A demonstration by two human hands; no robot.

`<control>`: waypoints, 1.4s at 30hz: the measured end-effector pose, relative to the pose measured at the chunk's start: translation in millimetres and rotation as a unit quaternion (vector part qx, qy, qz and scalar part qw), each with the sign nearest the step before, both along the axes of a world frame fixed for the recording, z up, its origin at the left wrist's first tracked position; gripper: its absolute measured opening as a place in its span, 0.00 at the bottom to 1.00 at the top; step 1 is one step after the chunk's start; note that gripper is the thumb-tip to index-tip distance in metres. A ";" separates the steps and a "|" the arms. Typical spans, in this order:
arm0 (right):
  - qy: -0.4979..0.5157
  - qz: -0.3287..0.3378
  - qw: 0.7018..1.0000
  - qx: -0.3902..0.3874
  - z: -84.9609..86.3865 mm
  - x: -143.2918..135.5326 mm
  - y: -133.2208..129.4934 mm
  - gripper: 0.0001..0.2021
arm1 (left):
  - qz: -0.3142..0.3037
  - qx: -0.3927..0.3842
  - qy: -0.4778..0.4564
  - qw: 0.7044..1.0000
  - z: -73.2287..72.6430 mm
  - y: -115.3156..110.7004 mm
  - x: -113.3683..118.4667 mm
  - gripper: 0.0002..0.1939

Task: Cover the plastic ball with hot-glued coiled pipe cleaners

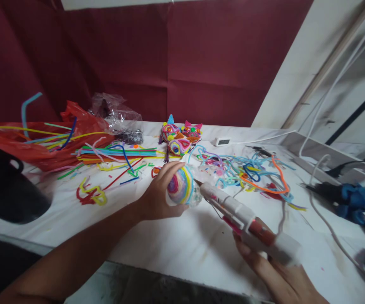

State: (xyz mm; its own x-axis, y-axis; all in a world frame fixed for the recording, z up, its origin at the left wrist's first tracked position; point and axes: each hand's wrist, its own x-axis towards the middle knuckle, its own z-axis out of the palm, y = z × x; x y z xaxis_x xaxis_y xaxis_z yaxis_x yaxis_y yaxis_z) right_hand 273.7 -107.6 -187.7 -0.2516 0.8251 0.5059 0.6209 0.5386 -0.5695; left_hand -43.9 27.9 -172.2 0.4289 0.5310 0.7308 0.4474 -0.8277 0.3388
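Note:
My left hand (158, 196) is wrapped round a rounded clear object (182, 185) whose side is covered with curved bands of pink, purple, yellow and blue. In my right hand (271, 270) is a white glue gun (233, 207), its tip pointing left at the clear right side of the object. Whether the tip touches the surface cannot be told. Behind them stand colourful decorated figures (180, 137) with pointed ears and tassels.
Pipe cleaners lie in a bundle (122, 153) at left and a tangle (252, 169) at right. A red plastic bag (90, 122), black container (11, 190), white cable (328, 228) and blue cloth item (350, 202) surround the work area.

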 end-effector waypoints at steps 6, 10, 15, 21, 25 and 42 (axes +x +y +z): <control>0.058 0.064 0.994 -0.067 34.4 -26.4 0.8 0.09 | -0.006 0.014 -0.013 1.000 1.7 -0.1 -1.0 0.51; 0.034 0.042 0.997 -0.058 17.6 -15.6 -2.7 0.08 | 0.001 0.009 -0.010 1.000 1.6 -0.4 -1.7 0.51; -0.004 -0.011 0.999 0.035 8.5 -7.2 -2.8 0.16 | 0.010 0.007 0.010 1.000 1.6 -1.8 -0.5 0.53; 0.015 0.039 0.999 -0.027 27.4 -16.6 6.4 0.10 | -0.020 0.030 0.002 0.999 6.8 -5.1 0.6 0.51; 0.001 -0.036 0.999 -0.026 3.9 -0.6 9.8 0.20 | -0.027 0.037 0.005 0.999 8.4 -6.3 1.1 0.50; 0.130 0.040 0.990 -0.025 46.3 -42.2 19.9 0.02 | 0.046 -0.048 0.041 0.997 8.7 -4.2 -1.1 0.46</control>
